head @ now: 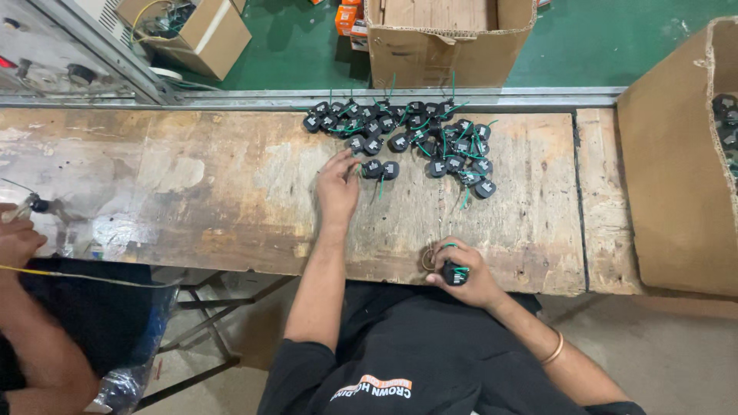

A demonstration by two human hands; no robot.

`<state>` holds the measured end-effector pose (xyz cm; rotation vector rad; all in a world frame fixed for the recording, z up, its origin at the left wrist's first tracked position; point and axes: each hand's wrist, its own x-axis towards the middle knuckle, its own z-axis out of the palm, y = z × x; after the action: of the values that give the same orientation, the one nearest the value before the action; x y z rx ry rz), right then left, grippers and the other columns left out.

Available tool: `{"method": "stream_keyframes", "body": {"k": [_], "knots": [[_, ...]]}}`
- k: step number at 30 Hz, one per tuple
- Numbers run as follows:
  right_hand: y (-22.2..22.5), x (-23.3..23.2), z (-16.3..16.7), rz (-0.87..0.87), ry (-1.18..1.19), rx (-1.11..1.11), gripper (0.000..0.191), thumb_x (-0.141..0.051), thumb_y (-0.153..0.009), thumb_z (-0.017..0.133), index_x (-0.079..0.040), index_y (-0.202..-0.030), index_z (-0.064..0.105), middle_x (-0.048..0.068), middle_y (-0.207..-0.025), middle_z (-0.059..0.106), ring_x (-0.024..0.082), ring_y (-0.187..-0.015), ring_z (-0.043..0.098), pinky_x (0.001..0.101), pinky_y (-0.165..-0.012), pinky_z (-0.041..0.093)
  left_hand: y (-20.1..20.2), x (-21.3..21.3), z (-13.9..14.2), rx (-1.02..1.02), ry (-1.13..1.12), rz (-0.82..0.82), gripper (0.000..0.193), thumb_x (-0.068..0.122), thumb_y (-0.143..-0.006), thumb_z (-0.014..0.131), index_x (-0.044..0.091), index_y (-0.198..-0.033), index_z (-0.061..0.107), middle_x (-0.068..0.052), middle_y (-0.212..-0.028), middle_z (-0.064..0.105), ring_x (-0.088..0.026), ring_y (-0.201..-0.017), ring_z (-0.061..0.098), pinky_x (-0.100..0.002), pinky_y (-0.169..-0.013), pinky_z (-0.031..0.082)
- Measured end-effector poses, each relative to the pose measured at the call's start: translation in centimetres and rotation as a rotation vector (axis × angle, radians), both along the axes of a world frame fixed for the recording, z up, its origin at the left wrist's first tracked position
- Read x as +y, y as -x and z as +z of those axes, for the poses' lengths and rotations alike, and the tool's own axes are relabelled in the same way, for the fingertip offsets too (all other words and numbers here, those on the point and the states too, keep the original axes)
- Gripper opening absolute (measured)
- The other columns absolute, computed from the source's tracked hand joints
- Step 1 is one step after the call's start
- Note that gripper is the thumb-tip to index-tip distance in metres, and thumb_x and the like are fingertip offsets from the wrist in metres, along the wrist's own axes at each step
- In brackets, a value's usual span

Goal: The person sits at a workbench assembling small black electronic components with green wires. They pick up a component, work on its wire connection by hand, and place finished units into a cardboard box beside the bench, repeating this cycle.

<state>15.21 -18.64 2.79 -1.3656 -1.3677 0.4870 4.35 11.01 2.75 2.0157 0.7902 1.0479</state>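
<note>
Gripping one small black part [454, 273] in your closed right hand [465, 274], your open left hand [338, 187] fingers the mid-frame pile [415, 138]; they look light and rigid, so pinch bodies, not green leads.

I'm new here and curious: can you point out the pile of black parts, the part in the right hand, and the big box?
Pile [415, 142], head view, middle of the heap.
Held part [453, 273], head view, its black body.
Box [673, 169], head view, its outer side wall.
</note>
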Motion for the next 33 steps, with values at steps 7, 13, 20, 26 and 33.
{"method": "stream_keyframes", "body": {"k": [7, 13, 20, 26, 33], "knots": [[-0.4, 0.1, 0.5, -0.030, -0.020, 0.024, 0.027, -0.014, -0.081, 0.085, -0.006, -0.089, 0.060, 0.008, -0.095, 0.066, 0.024, -0.098, 0.066, 0.0369, -0.088, 0.052, 0.5, 0.2, -0.2, 0.105, -0.265, 0.031, 0.037, -0.013, -0.079, 0.065, 0.009, -0.105, 0.081, -0.012, -0.111, 0.075, -0.030, -0.103, 0.070, -0.036, -0.087, 0.055], [-0.5, -0.3, 0.4, -0.041, -0.018, 0.125, 0.024, -0.015, -0.086, 0.083, -0.006, -0.096, 0.064, 0.008, -0.101, 0.065, 0.021, -0.100, 0.066, 0.0351, -0.091, 0.053, -1.1, 1.7, 1.3, -0.301, -0.102, 0.112, 0.021, -0.007, -0.092, 0.070, 0.005, -0.108, 0.076, -0.011, -0.108, 0.074, -0.021, -0.096, 0.072, -0.032, -0.084, 0.059], [-1.0, -1.4, -0.6, -0.177, 0.087, 0.527, 0.057, -0.028, -0.087, 0.078, -0.005, -0.135, 0.057, 0.009, -0.112, 0.060, 0.021, -0.105, 0.064, 0.0355, -0.094, 0.052, 0.8, -11.2, 2.7, -0.655, 0.488, -0.301, 0.015, 0.003, -0.103, 0.060, 0.009, -0.116, 0.067, -0.004, -0.100, 0.075, -0.015, -0.093, 0.071, -0.030, -0.086, 0.059], [-1.3, -2.3, -2.9, -0.157, 0.003, -0.100, 0.057, -0.034, -0.084, 0.082, 0.000, -0.125, 0.061, 0.017, -0.127, 0.065, 0.037, -0.128, 0.059, 0.0458, -0.109, 0.044, -0.8, -15.4, 5.3, -0.285, -0.028, -0.630, 0.016, -0.003, -0.093, 0.068, 0.005, -0.107, 0.071, -0.010, -0.104, 0.076, -0.027, -0.106, 0.075, -0.037, -0.095, 0.061], [-1.1, -1.7, -2.8, -0.316, 0.063, 0.006, 0.043, -0.014, -0.074, 0.084, -0.002, -0.112, 0.066, 0.014, -0.112, 0.067, 0.030, -0.107, 0.066, 0.0394, -0.094, 0.052, 0.3, -13.4, 4.4, -0.303, 0.007, -0.776, 0.020, 0.010, -0.081, 0.082, 0.005, -0.096, 0.070, -0.013, -0.109, 0.075, -0.029, -0.103, 0.074, -0.038, -0.092, 0.059]]}}
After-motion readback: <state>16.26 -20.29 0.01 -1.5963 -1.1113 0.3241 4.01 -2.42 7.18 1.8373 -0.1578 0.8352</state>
